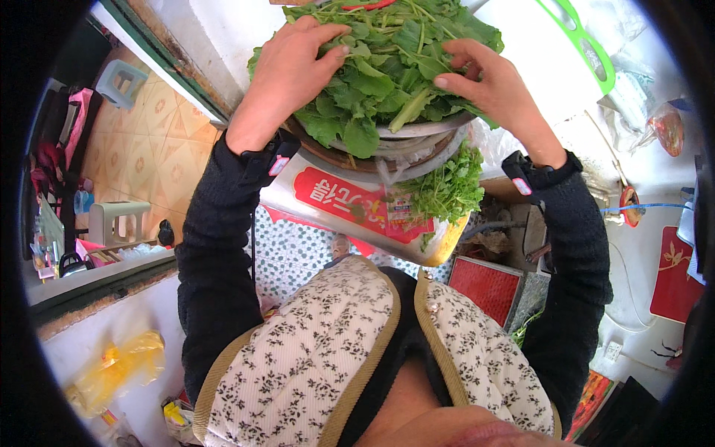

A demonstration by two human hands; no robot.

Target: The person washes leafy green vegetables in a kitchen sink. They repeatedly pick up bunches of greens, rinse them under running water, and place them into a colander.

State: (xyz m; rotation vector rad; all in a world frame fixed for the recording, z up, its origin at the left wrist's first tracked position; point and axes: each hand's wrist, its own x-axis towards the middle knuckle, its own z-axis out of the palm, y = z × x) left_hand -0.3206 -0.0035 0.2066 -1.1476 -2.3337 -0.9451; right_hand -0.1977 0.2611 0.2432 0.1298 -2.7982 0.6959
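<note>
A large heap of leafy greens [385, 78] is piled in a round metal basin [430, 127] in front of me. My left hand [304, 64] lies on the heap's left side, its thumb and forefinger apart against the leaves. Over on the right, my right hand [483, 75] touches the leaves with curled fingers and a gap between thumb and forefinger. I see nothing held in either hand. A red chili pepper [370, 5] rests on top of the greens at the far edge. Below the basin, a bunch of finer-leaved herbs [447, 187] sits on a surface with a red printed panel [335, 193].
A green-handled item [600, 67] lies at upper right near clear plastic bags [631, 112]. A red ladle-like utensil [629, 205] hangs at right. Through an opening at left are two plastic stools [120, 84]. A yellow plastic bag [120, 363] is at lower left.
</note>
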